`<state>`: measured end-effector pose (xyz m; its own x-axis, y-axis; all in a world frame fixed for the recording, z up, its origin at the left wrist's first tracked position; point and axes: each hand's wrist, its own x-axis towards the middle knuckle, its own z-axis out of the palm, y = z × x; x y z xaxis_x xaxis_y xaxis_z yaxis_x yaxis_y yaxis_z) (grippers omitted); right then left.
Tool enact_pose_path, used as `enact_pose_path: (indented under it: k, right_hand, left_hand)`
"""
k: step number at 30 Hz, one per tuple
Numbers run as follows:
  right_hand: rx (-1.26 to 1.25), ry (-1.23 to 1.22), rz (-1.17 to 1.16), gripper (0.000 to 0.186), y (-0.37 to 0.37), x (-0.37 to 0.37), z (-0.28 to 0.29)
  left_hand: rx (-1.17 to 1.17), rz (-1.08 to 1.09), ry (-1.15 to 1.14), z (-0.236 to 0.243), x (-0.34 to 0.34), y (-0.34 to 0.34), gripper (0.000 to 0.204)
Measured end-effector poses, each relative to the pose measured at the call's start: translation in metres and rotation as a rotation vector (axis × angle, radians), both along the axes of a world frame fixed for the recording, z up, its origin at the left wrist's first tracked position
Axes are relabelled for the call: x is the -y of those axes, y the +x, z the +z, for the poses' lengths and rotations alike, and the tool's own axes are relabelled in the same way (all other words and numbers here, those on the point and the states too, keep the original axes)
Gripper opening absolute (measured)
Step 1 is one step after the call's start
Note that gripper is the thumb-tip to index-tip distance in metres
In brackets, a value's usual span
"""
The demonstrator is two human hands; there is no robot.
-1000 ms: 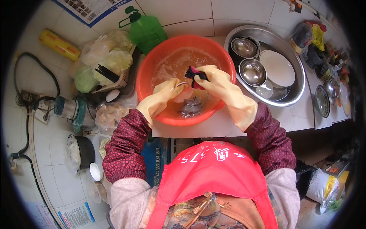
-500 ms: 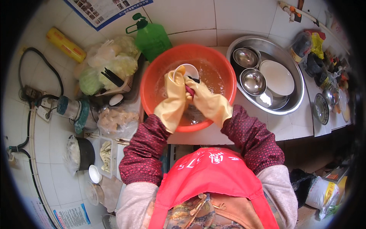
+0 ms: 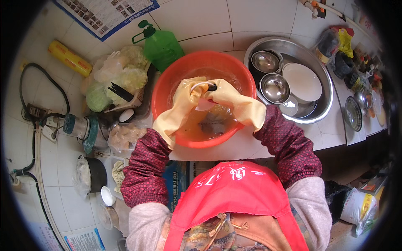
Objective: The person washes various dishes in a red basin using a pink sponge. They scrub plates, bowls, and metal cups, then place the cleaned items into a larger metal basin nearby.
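Observation:
Both my hands wear long cream-yellow rubber gloves and are held over a red-orange plastic basin [image 3: 161, 79] of cloudy brownish water. Closed around one side of a white bowl [image 3: 204, 104] is my left hand [image 3: 186, 95]; the bowl is tilted, with its curved rim showing between the gloves. My right hand [image 3: 228, 96] is closed at the bowl's other side. A small dark cloth-like piece [image 3: 212, 87] pokes out by its fingers at the rim; the rest of it is hidden. Something dark shows blurred in the water below.
Right of the basin stands a wide steel basin [image 3: 328, 98] holding steel bowls [image 3: 274, 88] and white plates [image 3: 302, 83]. A green plastic jug [image 3: 164, 49] stands behind, left. Bagged cabbages [image 3: 98, 97] and a yellow roll [image 3: 70, 57] lie farther left. A patterned bowl [image 3: 353, 113] is far right.
The bowl has turned from showing its open inside to a steep tilt. My elbows and wrists have spread apart, and the dark red part by my right fingers is now out of sight.

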<state>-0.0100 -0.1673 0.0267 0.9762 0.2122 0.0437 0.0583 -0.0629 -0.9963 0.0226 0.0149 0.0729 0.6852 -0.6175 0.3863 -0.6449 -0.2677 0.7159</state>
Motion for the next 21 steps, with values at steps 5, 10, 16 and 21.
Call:
enact_pose_path:
  k: [5, 10, 16, 21]
  right_hand:
    - [-0.288, 0.691, -0.131, 0.025, -0.027, -0.034, -0.022]
    - [0.528, -0.323, -0.129, 0.03, -0.056, -0.03, -0.032]
    - [-0.579, 0.022, 0.0, 0.021, -0.037, -0.002, -0.005]
    - [0.347, -0.921, -0.018, 0.025, -0.072, 0.031, -0.012]
  left_hand:
    - [-0.36, 0.383, -0.262, -0.047, 0.009, -0.018, 0.03]
    - [-0.336, 0.544, -0.424, -0.099, 0.013, -0.012, 0.034]
    - [-0.023, 0.642, -0.228, -0.063, 0.015, 0.019, 0.036]
    - [-0.368, 0.289, -0.286, 0.0, 0.089, 0.027, 0.038]
